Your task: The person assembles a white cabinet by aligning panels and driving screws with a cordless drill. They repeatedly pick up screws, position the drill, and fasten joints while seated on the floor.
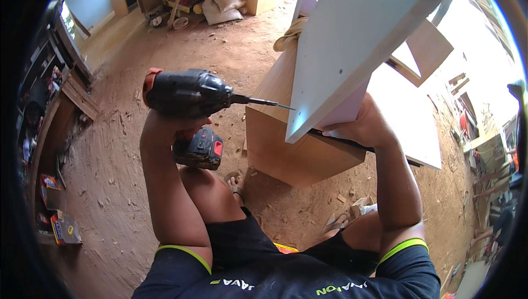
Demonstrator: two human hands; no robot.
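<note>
My left hand (190,126) is wrapped round the grip of a black cordless drill (190,93) with a red rear end and a battery at its base. The drill's long thin bit points right, its tip at or very near the face of a white board (335,51). A bright light spot falls on the board by the tip, and small dark holes show in its face. My right hand (366,123) grips the lower part of the board's far side; some fingers are hidden. Beneath the board stands a wood-coloured box-like cabinet (302,148).
A cloth glove (290,35) lies on the cabinet behind the board. More panels (426,51) stand at the right. Pale sacks (224,3) sit on the dirt floor at the back. A cluttered wooden shelf (47,128) is at the left, with small boxes (65,227) near it.
</note>
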